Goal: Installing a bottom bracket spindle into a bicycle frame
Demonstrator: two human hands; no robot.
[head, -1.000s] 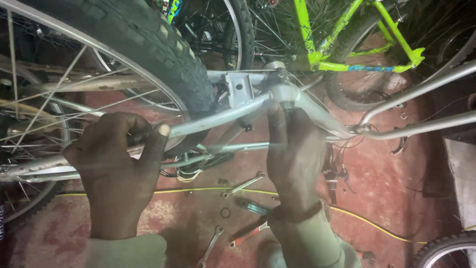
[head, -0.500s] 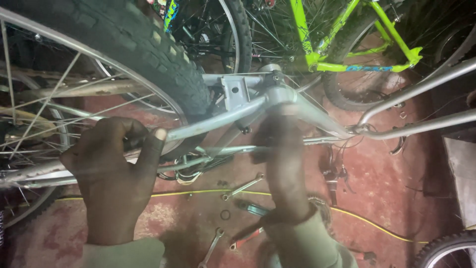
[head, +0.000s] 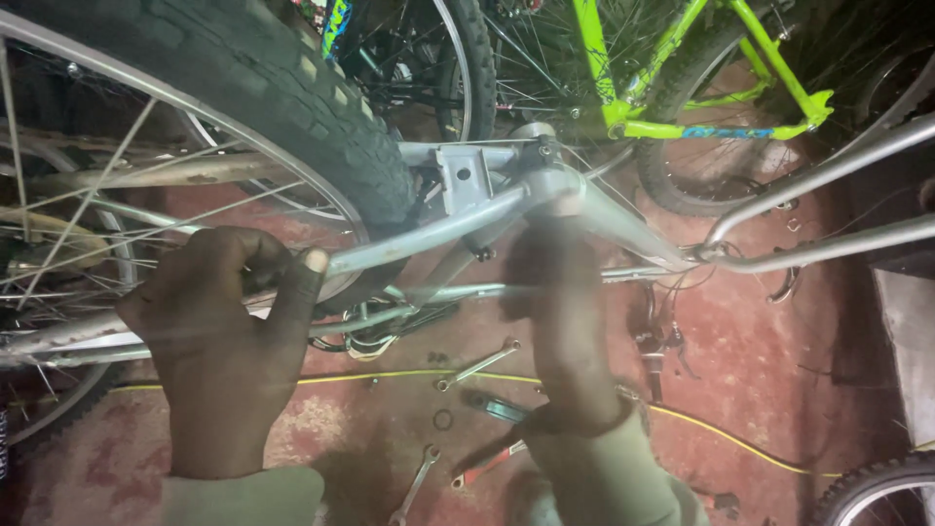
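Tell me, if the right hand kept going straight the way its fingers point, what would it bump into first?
The right hand points up the picture, blurred. It would probably meet the silver bike frame at the joint where its tubes come together; its fingertips look nearly there already, though depth is unclear.

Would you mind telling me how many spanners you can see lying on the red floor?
2: one spanner lies just below the yellow cable between the two hands, and another spanner lies lower, near the bottom edge. A red-handled tool lies beside it; others may be hidden behind the arms.
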